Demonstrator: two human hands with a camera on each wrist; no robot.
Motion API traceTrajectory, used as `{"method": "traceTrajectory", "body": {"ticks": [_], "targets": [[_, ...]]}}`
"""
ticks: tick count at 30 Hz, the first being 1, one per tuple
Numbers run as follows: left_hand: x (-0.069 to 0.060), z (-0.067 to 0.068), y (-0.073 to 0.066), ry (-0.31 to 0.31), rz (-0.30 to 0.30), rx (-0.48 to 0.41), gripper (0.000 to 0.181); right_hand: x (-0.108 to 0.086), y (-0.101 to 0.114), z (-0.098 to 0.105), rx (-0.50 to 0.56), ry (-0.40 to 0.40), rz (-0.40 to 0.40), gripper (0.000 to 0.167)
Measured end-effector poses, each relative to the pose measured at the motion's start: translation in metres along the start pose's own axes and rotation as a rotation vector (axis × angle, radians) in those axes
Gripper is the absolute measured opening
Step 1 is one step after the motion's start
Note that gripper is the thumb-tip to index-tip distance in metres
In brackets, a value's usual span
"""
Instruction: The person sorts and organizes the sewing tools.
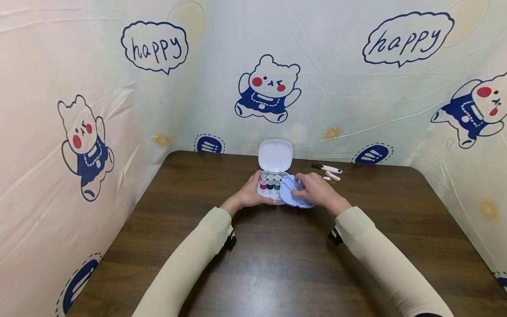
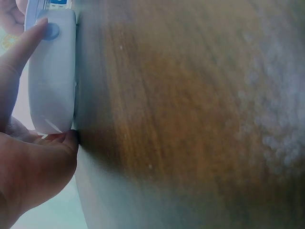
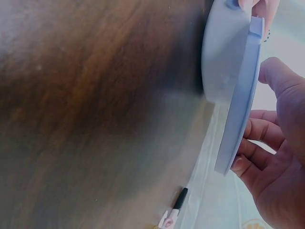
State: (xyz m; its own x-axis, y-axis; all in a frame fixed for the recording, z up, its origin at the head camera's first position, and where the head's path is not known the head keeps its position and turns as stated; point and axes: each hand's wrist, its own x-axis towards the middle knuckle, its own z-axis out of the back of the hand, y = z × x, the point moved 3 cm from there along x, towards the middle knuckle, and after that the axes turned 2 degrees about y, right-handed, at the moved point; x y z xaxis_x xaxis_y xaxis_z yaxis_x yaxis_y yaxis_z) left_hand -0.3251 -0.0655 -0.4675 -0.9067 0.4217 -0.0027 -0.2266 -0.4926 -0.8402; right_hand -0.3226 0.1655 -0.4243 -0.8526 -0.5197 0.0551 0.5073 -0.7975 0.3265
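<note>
Pale-blue rounded tray (image 1: 288,191) in pinching right fingers (image 3: 262,131), left fingers (image 1: 254,178) around white open-lidded case (image 2: 52,81)

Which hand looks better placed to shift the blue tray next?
Probably the right: the right hand holds the blue tray over the case's right side, while the left hand grips the white case at its left.

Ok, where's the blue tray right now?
In the head view, the blue tray is at the right hand's fingers, overlapping the right side of the open white box, just right of the visible thread spools.
</note>
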Motion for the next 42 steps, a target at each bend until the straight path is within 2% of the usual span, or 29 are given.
{"method": "traceTrajectory", "body": {"ticks": [21, 33, 42], "targets": [[0.001, 0.0, 0.0, -0.003, 0.034, -0.019, 0.113, 0.026, -0.001, 0.002, -0.04, -0.021, 0.003, 0.035], [0.001, 0.001, 0.001, -0.006, 0.068, -0.033, 0.118, 0.038, 0.009, -0.005, -0.046, 0.023, -0.022, 0.045], [-0.001, 0.001, -0.002, -0.013, 0.065, -0.046, 0.114, 0.043, 0.015, -0.005, -0.041, 0.039, -0.016, 0.043]]}}
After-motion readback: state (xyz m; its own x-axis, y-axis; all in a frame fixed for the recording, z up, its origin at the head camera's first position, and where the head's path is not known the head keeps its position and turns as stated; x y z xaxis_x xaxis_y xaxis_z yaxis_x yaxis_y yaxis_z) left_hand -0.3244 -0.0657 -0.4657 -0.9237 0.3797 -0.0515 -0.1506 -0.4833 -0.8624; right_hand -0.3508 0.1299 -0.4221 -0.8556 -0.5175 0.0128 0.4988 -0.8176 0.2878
